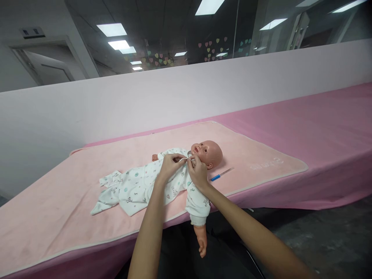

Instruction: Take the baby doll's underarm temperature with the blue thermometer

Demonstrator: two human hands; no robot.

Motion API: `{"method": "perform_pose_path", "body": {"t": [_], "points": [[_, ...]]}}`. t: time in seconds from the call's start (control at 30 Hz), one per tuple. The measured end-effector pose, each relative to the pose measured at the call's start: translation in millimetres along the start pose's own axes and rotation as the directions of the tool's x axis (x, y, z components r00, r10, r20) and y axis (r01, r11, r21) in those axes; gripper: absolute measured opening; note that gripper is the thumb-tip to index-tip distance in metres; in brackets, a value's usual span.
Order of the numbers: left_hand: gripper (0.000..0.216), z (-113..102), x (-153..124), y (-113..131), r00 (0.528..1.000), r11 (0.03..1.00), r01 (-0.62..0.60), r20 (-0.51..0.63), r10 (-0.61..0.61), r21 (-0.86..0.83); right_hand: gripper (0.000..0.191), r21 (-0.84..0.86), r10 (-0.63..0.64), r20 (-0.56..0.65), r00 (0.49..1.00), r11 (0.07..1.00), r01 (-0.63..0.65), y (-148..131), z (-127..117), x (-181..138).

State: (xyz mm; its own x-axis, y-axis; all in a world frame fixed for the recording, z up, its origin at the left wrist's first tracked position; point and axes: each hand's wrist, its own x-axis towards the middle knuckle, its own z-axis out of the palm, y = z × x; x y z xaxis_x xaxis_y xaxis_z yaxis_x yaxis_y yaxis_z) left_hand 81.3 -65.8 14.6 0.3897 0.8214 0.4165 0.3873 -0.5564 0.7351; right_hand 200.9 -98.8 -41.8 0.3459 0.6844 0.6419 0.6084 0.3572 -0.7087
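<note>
A baby doll [213, 153] lies on its back, head to the right, dressed in white printed baby clothes [136, 186]. At the chest, just below the chin, my left hand [171, 164] pinches the edge of the top. My right hand [198, 170] pinches the same edge by the neck, its fingertips close to those of the left. Whatever fastening is between the fingers is too small to make out. One doll arm [200, 236] hangs over the table's near edge. A thermometer with a blue end [215, 178] lies beside the doll's head.
Beneath the doll is a peach mat [72, 205] with a pale border, spread on a pink-covered table [334, 143]. A low white wall [145, 104] runs along the back, with glass above it. The table's near edge is close to my forearms.
</note>
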Motion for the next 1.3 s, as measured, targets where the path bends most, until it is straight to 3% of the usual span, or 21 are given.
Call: {"method": "perform_pose_path", "body": {"t": [0.27,0.37,0.57,0.77,1.13,1.3], "points": [[0.022,4.0,-3.7,-0.1,0.999,0.999,-0.019,-0.039,0.021,0.033,0.023,0.027,0.002,-0.012,1.000,1.000,-0.002,-2.8,-1.7,-0.4],[0.016,4.9,-10.4,1.1,0.994,0.990,-0.024,-0.106,0.039,0.136,0.022,0.049,0.013,-0.008,1.000,0.999,-0.012,-3.5,-2.4,-0.9],[0.008,-5.5,-41.0,-3.1,0.944,0.921,-0.076,-0.269,0.190,0.382,0.024,0.070,0.013,-0.017,1.000,0.997,-0.012,-5.7,-5.3,-1.6],[0.007,-11.3,-67.2,-8.4,0.941,0.888,-0.066,-0.269,0.207,0.455,0.026,0.086,0.010,-0.020,1.000,0.996,-0.009,-5.7,-5.8,-3.0],[0.015,-5.6,-73.6,-11.9,0.896,0.786,-0.104,-0.286,0.340,0.610,0.020,0.187,0.051,-0.054,0.997,0.981,-0.040,-4.4,-4.3,-2.6],[0.016,-1.2,-73.0,-10.9,0.825,0.696,-0.150,-0.299,0.480,0.703,0.020,0.169,0.040,-0.060,0.997,0.985,-0.029,-4.6,-4.4,-2.5]]}}
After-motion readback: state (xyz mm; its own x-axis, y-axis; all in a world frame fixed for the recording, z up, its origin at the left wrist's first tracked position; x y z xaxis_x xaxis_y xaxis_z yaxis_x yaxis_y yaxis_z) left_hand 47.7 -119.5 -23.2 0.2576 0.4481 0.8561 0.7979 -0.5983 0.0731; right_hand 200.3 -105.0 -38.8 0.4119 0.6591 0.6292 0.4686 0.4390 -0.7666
